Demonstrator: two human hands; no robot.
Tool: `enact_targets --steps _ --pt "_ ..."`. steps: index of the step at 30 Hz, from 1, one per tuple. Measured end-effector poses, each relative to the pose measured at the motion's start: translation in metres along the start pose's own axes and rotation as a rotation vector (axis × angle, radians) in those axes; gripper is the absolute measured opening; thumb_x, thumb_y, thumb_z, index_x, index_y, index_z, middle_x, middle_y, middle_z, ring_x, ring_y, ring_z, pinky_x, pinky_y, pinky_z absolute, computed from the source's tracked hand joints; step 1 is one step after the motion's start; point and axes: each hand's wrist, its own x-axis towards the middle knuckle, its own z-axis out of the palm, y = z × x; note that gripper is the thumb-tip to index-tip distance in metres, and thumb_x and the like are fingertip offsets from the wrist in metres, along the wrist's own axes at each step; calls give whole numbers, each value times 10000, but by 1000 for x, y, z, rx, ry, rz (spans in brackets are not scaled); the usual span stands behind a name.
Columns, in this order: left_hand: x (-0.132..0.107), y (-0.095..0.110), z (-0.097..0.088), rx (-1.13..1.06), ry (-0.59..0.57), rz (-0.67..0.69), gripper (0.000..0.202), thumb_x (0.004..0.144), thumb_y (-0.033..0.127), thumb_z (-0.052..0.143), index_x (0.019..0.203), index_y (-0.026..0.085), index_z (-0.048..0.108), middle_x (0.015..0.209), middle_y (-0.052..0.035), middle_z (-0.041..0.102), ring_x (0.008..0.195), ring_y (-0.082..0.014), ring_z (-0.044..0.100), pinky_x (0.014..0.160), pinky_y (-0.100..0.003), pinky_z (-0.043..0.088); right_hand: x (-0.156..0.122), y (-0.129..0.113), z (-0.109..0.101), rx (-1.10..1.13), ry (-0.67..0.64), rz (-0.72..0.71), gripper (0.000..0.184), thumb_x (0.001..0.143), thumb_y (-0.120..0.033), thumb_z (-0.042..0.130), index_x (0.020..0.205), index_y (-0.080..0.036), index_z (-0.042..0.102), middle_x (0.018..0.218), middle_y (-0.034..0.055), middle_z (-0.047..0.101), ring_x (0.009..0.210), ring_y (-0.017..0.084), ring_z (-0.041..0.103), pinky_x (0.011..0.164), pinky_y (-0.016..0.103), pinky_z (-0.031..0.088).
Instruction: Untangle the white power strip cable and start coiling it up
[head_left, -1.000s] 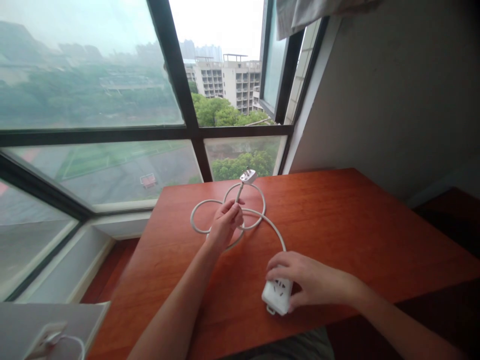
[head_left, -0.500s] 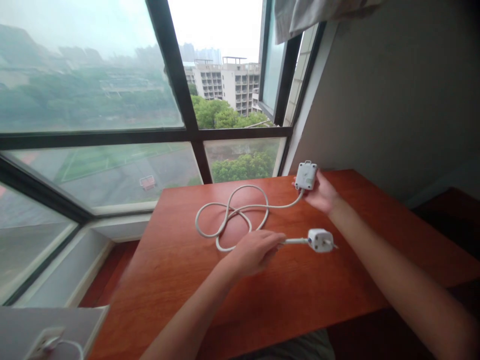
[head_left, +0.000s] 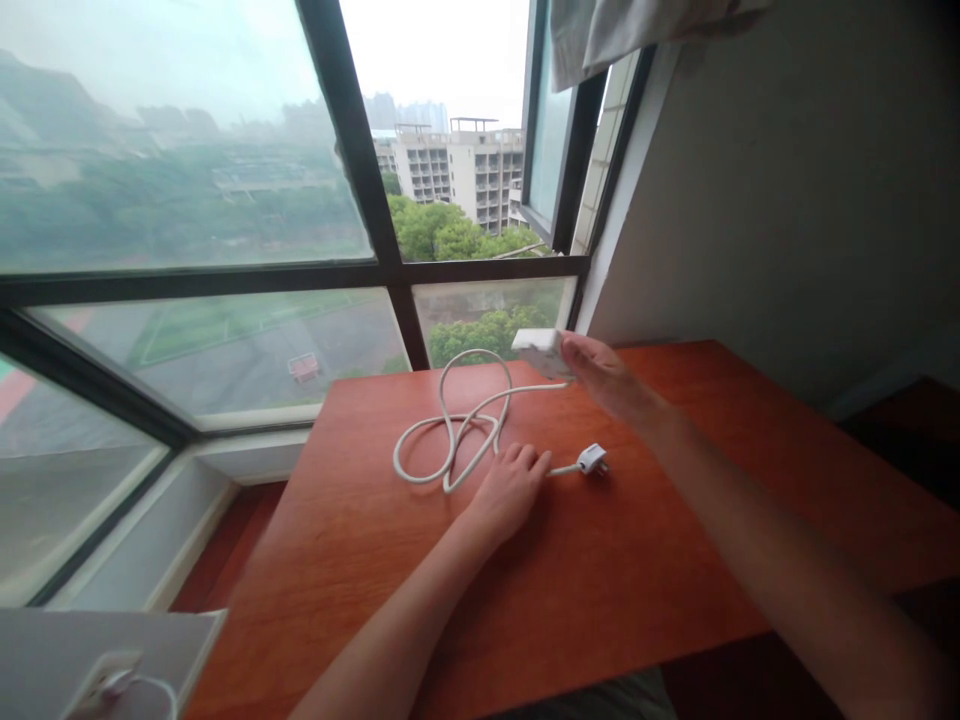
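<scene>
A white socket block (head_left: 541, 350) is held above the far edge of the reddish wooden table (head_left: 675, 500) by my right hand (head_left: 604, 378). Its white cord (head_left: 457, 425) lies in loose loops on the tabletop. The white plug (head_left: 592, 459) at the cord's other end rests on the table just right of my left hand (head_left: 510, 487). My left hand lies on the cord near the plug, fingers curled over it.
A large window with dark frames (head_left: 360, 150) runs behind the table. A grey wall (head_left: 787, 180) stands to the right. At the lower left, a wall outlet with a white cable (head_left: 105, 682) sits on a grey surface.
My right hand carried the socket block from the table's near side up to the far edge. My left hand pulled the plug end round to the right and set it down.
</scene>
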Motion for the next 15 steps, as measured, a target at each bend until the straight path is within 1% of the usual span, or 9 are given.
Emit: enact_targets --steps 3,5,6,7,8,9,10,13,15 --pt "-5 10 -10 12 101 94 331 912 181 435 1236 165 503 1096 -109 581 996 -225 515 846 -351 415 -15 2 12 -118 -98 -103 514 842 -600 543 1130 -191 661 1101 70 672 1031 233 608 889 336 471" --pt "-9 15 -22 3 182 184 241 924 196 409 1099 176 574 953 -75 612 864 -190 539 763 -316 417 -23 9 18 -173 -67 -172 483 852 -566 552 1152 -200 651 1160 76 652 1102 245 579 952 352 438" --pt "-11 16 -30 4 238 205 218 921 202 409 1039 173 591 882 -65 613 809 -180 539 723 -306 411 -27 14 20 -188 -31 -194 473 860 -556 546 1161 -205 645 1174 77 645 1116 248 572 969 357 427" --pt "-13 15 -38 10 310 188 204 914 209 417 996 172 600 833 -60 610 782 -179 538 705 -305 403 -30 20 21 -192 22 -204 463 872 -548 531 1170 -210 637 1182 77 641 1119 248 571 975 361 422" --pt "-14 11 -46 18 374 140 197 907 216 427 978 173 606 820 -62 611 785 -183 543 713 -309 401 -33 27 22 -188 85 -202 454 886 -541 510 1178 -215 630 1183 76 640 1111 247 575 970 361 426" --pt "-16 5 -54 21 406 79 198 906 221 429 972 177 610 840 -67 619 803 -186 552 732 -310 402 -36 35 23 -182 148 -196 447 896 -537 495 1180 -218 626 1176 74 643 1097 247 582 956 360 435" --pt "-17 -4 -61 21 422 -18 202 911 229 423 967 183 612 873 -71 628 830 -189 562 751 -308 406 -39 42 24 -175 208 -182 442 901 -531 487 1185 -220 621 1176 74 644 1092 249 585 947 361 441" --pt "-26 -44 -73 86 354 -420 235 935 286 407 1019 197 608 930 -68 639 824 -189 587 722 -288 417 -46 60 24 -167 328 -148 441 896 -532 494 1182 -221 619 1169 79 649 1090 263 588 930 369 453" --pt "-34 -75 -73 192 261 -621 294 903 364 474 1079 168 606 1004 -113 628 932 -244 585 767 -314 426 -49 67 25 -175 354 -142 435 888 -532 507 1173 -224 622 1172 80 647 1094 267 586 932 372 453"
